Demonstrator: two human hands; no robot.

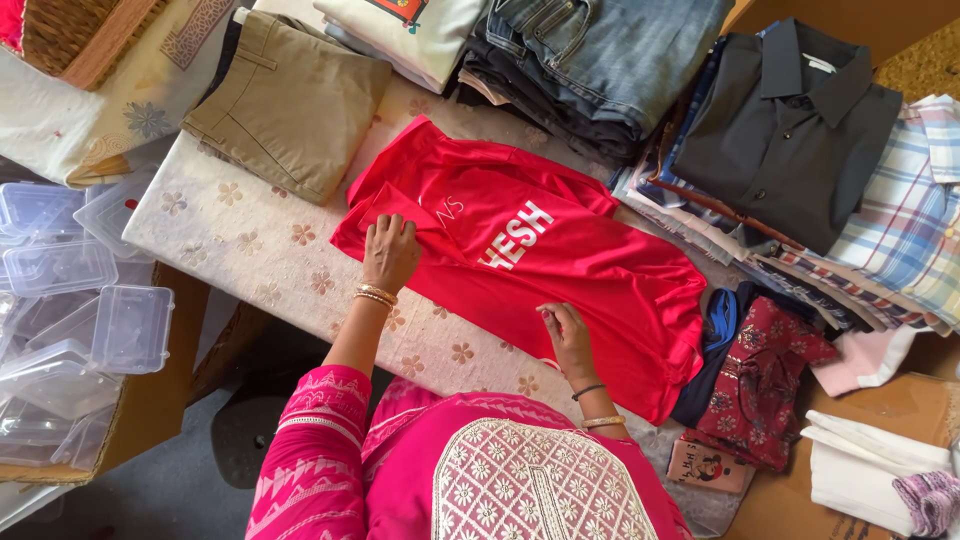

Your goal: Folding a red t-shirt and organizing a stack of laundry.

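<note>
Your left hand [389,252] lies flat on the red shirt [560,270], fingers released and pressing down the folded sleeve near the shirt's left edge. Your right hand [566,335] sits at the shirt's near hem, fingers pinched on the red cloth there. The shirt itself is spread across the worktop [230,230], between your two hands and beyond them, with white lettering showing in the middle.

Just past your left fingers, further up the worktop, lies a folded pair of khaki trousers [285,105]. Beyond the shirt, a stack of jeans [590,70] sits beside a dark shirt [790,130] resting on a pile of checked shirts [900,230]. To the right of your right fingers, a maroon patterned cloth [765,385] lies just beside the red shirt's end. Well off to the left of your left hand, clear plastic boxes [90,300] are heaped together
</note>
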